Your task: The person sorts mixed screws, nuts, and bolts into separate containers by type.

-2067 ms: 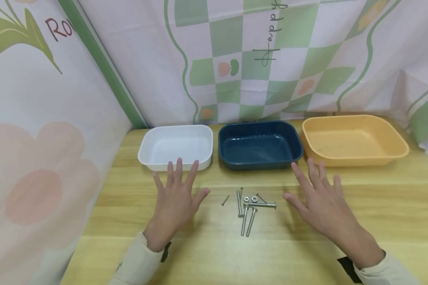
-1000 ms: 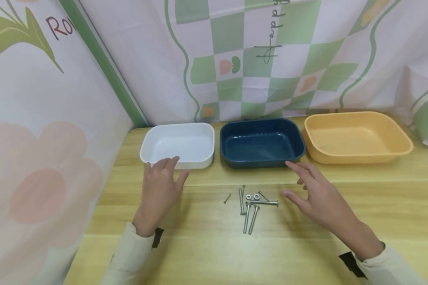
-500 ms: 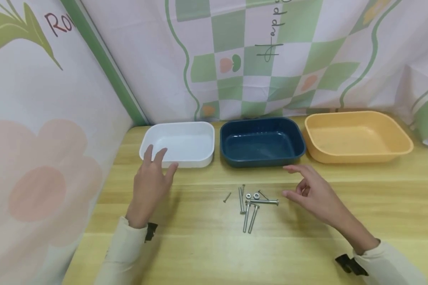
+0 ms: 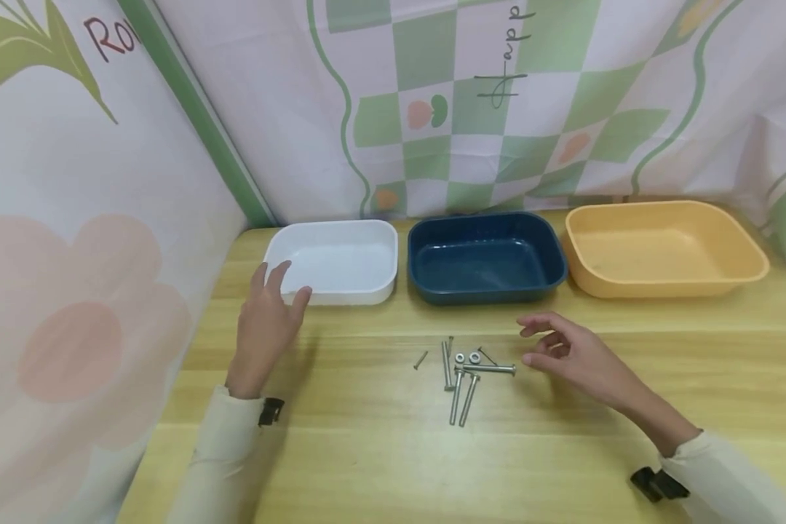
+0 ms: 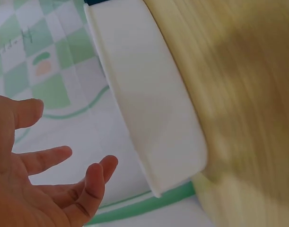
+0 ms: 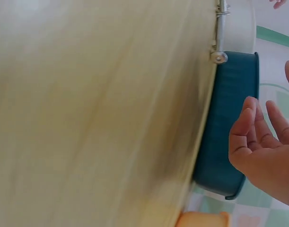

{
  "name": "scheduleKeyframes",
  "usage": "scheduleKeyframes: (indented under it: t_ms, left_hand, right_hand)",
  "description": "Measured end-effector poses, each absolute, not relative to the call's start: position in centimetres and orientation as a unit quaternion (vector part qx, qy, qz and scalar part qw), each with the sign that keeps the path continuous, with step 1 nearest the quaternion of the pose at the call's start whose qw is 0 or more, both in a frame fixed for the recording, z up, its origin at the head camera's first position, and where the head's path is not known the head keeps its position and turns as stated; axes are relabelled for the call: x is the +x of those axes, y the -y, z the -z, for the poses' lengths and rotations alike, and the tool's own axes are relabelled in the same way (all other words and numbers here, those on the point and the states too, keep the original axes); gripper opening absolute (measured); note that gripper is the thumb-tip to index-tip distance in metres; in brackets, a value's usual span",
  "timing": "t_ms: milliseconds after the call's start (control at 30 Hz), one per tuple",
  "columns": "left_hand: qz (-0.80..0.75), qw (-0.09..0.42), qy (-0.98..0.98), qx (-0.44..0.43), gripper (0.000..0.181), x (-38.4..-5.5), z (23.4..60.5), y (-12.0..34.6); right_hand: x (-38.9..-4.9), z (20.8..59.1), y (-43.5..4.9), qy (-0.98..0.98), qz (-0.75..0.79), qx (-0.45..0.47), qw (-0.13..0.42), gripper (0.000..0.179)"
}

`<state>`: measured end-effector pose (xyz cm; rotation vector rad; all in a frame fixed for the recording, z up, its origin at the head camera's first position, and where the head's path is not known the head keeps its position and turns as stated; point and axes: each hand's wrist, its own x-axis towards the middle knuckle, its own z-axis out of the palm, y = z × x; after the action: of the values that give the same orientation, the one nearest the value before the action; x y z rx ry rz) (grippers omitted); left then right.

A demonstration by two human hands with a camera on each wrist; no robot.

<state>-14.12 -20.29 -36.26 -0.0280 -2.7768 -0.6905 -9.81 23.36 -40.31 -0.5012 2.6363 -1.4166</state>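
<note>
My left hand (image 4: 264,331) hovers at the near left corner of the white tray (image 4: 367,297), fingers loosely bent with nothing in them. In the left wrist view its fingers (image 5: 90,194) are apart from the tray's wall. Over the table to the right, my right hand (image 4: 583,360) hangs with loosely curled fingers and holds nothing. Just left of it lies a small pile of hardware: a long bolt (image 4: 491,369) pointing sideways, more bolts (image 4: 469,400), two nuts (image 4: 474,357) and a few small screws (image 4: 421,359).
A dark blue tray (image 4: 487,297) stands in the middle of the back row, and a yellow tray (image 4: 668,289) to its right. All three trays hold nothing visible. Behind the wooden table (image 4: 380,466) hangs a patterned cloth (image 4: 426,160).
My left hand has moved left and forward to the white tray's corner, its spread fingers now bent. My right hand's fingers have gone from spread to loosely curled. The hardware lies as before.
</note>
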Motion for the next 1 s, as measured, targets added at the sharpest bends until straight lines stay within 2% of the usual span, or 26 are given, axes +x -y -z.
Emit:
scheduleKeyframes:
  t_ms: [167, 567, 1000]
  left_hand:
    - [0.279, 0.115, 0.953, 0.018, 0.055, -15.1, 36.8, 21.6]
    - [0.315, 0.135, 0.939, 0.04, 0.05, -16.8, 37.9, 23.7]
    - [0.344, 0.086, 0.933, 0.067, 0.052, -17.9, 38.6, 24.9]
  right_hand:
    - [-10.0, 41.1, -23.7, -0.843, 0.506, -0.165, 0.076, 0.042]
    - [-10.2, 41.8, -23.4, -0.835, 0.52, -0.141, 0.112, 0.042]
    - [-10.2, 42.5, -22.3, -0.861, 0.476, -0.149, 0.094, 0.04]
